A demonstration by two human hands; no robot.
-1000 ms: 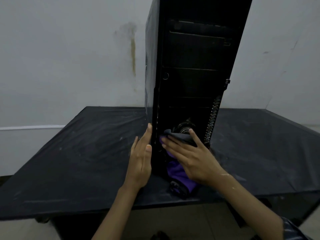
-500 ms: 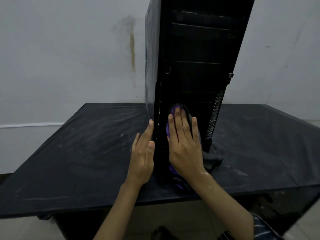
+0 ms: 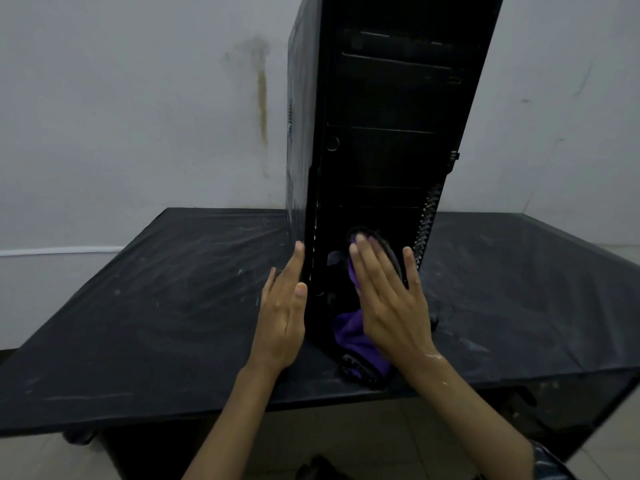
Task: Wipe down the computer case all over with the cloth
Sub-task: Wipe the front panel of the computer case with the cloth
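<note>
A tall black computer case (image 3: pixel 388 109) stands upright on the table, its front panel facing me. My right hand (image 3: pixel 388 299) lies flat with straight fingers on a purple and black cloth (image 3: pixel 353 341), pressing it against the lower front panel. The cloth's lower end hangs down to the table edge. My left hand (image 3: pixel 284 317) rests flat with straight fingers against the case's left side, near the bottom front corner. Part of the cloth is hidden under my right palm.
The table is covered with a dusty black sheet (image 3: pixel 156 306) whose front edge runs just below my wrists. A stained white wall (image 3: pixel 138 98) stands close behind the case. Tiled floor (image 3: pixel 329 427) shows under the table.
My right hand went from gripping the bunched cloth to lying flat on it, slid up the lower front panel, then shifted slightly right. My left hand stayed put on the case's side.
</note>
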